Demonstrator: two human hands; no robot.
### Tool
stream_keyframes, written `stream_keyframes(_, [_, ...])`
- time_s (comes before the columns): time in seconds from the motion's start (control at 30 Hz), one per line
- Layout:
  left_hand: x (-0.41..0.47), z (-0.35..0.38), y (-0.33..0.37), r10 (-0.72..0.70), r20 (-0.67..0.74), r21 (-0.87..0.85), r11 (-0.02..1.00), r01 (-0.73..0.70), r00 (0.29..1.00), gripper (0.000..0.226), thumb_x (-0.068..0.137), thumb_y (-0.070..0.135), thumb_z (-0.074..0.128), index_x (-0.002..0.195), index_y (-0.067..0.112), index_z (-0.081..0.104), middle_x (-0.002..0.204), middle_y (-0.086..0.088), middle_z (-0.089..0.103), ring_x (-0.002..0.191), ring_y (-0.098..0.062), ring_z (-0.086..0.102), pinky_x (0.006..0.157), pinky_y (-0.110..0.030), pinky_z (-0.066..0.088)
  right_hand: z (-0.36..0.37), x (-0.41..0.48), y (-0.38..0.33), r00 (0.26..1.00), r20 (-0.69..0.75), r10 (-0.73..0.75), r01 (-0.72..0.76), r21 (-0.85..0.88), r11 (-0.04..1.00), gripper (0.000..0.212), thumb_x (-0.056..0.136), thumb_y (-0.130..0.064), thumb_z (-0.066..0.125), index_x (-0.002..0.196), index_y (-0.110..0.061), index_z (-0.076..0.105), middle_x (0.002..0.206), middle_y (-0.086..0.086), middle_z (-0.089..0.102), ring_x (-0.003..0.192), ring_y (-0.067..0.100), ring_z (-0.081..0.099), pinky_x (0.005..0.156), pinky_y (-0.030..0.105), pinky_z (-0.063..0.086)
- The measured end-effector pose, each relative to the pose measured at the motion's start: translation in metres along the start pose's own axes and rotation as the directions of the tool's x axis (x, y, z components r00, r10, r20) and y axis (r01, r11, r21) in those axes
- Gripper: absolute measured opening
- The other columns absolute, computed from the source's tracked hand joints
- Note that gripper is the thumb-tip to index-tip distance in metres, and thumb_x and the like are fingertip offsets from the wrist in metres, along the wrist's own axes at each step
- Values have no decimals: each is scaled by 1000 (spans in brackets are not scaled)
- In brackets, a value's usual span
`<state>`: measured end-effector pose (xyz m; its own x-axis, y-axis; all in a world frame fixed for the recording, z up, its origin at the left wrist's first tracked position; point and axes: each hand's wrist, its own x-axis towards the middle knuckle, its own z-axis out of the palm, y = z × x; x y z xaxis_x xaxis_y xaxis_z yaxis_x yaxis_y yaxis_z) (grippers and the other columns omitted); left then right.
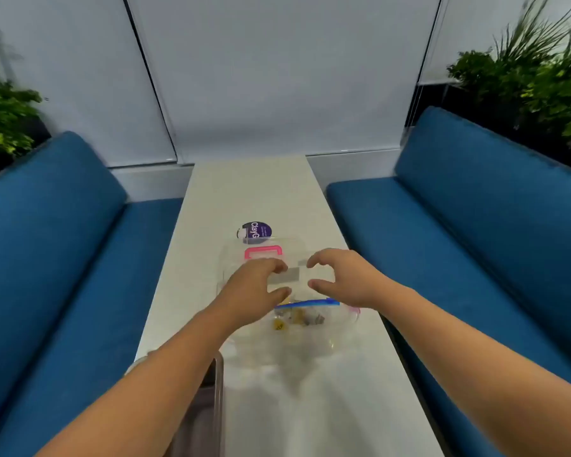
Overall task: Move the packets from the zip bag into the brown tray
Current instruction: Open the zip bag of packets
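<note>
1. Two blue benches (pixel 63 258) face each other, with leafy plants behind them.
2. A long white table (pixel 251 192) runs between them, away from the viewer.
3. A brownish tray (pixel 217 390) sits at the table's near left edge, partly hidden under the left forearm.
4. A clear zip bag (pixel 314 334) with a blue seal lies mid-table, near the tray. A clear box (pixel 238 262) with a pink clasp sits just beyond it.
5. The left hand (pixel 254 285) and right hand (pixel 340 278) hover past the seal, facing each other. Each is half open, with thumb and fingers curved in a C, gripping nothing. Whether they touch plastic is unclear.
6. Small packets (pixel 297 319) bunch inside the bag near the seal. They look light. The bag is likely thin, limp and slippery, so it is best pinched on either side of the seal.
</note>
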<state>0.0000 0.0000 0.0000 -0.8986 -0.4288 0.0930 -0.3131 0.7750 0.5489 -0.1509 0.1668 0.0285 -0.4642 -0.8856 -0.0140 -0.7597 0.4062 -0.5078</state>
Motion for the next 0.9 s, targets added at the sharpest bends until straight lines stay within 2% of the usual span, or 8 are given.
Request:
stream_keyframes(0.17, [12, 31, -24, -66, 205, 137, 990, 38, 976, 47, 85, 35, 74, 129, 27, 59, 131, 5, 59, 119, -16, 53, 97, -30, 45, 32, 15, 3, 987, 141, 82, -74, -60, 995, 49, 94, -35, 72, 139, -24, 58, 146, -3, 56, 133, 19, 50, 112, 31, 40])
stream_keyframes(0.27, [21, 44, -34, -93, 285, 187, 982, 40, 954, 62, 81, 33, 77, 138, 27, 53, 137, 3, 57, 121, -19, 54, 96, -31, 47, 50, 25, 6, 968, 210, 135, -118, -90, 989, 58, 92, -29, 74, 145, -22, 52, 149, 0, 54, 133, 22, 50, 111, 32, 41])
stream_keyframes(0.4, [32, 55, -45, -97, 383, 222, 975, 10, 919, 81, 76, 35, 82, 147, 24, 45, 143, 0, 54, 125, -23, 53, 100, -33, 46, 72, 37, 13, 948, 256, 188, -158, -135, 978, 77, 90, -31, 75, 156, -16, 38, 158, 5, 46, 142, 26, 44, 116, 36, 38])
stream_keyframes(0.5, [40, 63, -55, -115, 448, 237, 971, 6, 887, 92, 73, 40, 84, 151, 23, 39, 143, -1, 54, 125, -25, 53, 100, -33, 45, 84, 46, 16, 931, 287, 225, -174, -193, 966, 86, 87, -34, 79, 158, -14, 34, 155, 9, 49, 138, 29, 48, 111, 35, 41])
stream_keyframes(0.57, [44, 68, -59, -122, 476, 248, 969, 0, 871, 93, 72, 41, 85, 151, 24, 38, 140, -1, 56, 122, -25, 55, 99, -35, 47, 91, 52, 18, 917, 309, 251, -182, -237, 954, 83, 84, -34, 81, 153, -14, 40, 146, 10, 55, 130, 30, 53, 104, 35, 44])
stream_keyframes(0.67, [48, 71, -59, -116, 473, 257, 966, -10, 873, 73, 77, 32, 81, 141, 27, 49, 128, -2, 64, 109, -26, 60, 90, -34, 50, 98, 60, 22, 906, 327, 267, -175, -284, 943, 64, 81, -32, 82, 137, -16, 54, 129, 9, 64, 108, 27, 58, 84, 33, 44])
stream_keyframes(0.73, [50, 73, -59, -114, 460, 267, 963, -15, 881, 64, 82, 23, 76, 140, 27, 50, 124, -4, 65, 106, -26, 60, 83, -32, 48, 103, 63, 23, 907, 324, 270, -170, -306, 937, 53, 83, -30, 80, 129, -17, 58, 120, 8, 66, 97, 24, 57, 78, 31, 41])
stream_keyframes(0.9, [54, 74, -59, -135, 431, 248, 968, 27, 892, 57, 84, 21, 74, 136, 28, 52, 124, -5, 62, 105, -26, 60, 84, -33, 49, 107, 66, 22, 930, 255, 265, -166, -353, 921, 43, 91, -29, 69, 130, -18, 55, 119, 7, 64, 96, 25, 57, 74, 33, 42])
